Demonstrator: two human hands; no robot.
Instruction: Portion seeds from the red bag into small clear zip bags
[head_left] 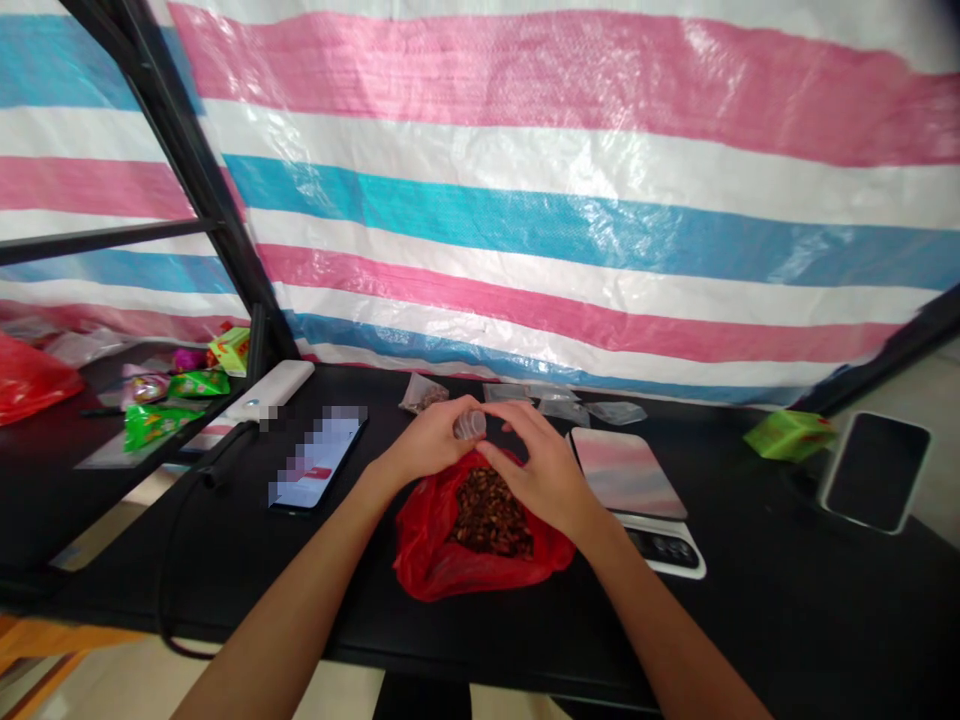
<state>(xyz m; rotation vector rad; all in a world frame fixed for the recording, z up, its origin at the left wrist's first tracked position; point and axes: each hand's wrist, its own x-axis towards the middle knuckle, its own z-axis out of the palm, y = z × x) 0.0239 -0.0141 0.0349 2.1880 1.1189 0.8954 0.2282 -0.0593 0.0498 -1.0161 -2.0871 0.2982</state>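
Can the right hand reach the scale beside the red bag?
Probably yes: the right hand sits just beside the digital scale, and nothing seems to stand between them.

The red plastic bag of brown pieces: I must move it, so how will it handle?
The thin red plastic bag looks floppy, so it will probably slump rather than hold its shape. The loose brown pieces in its open mouth could spill if it tips.
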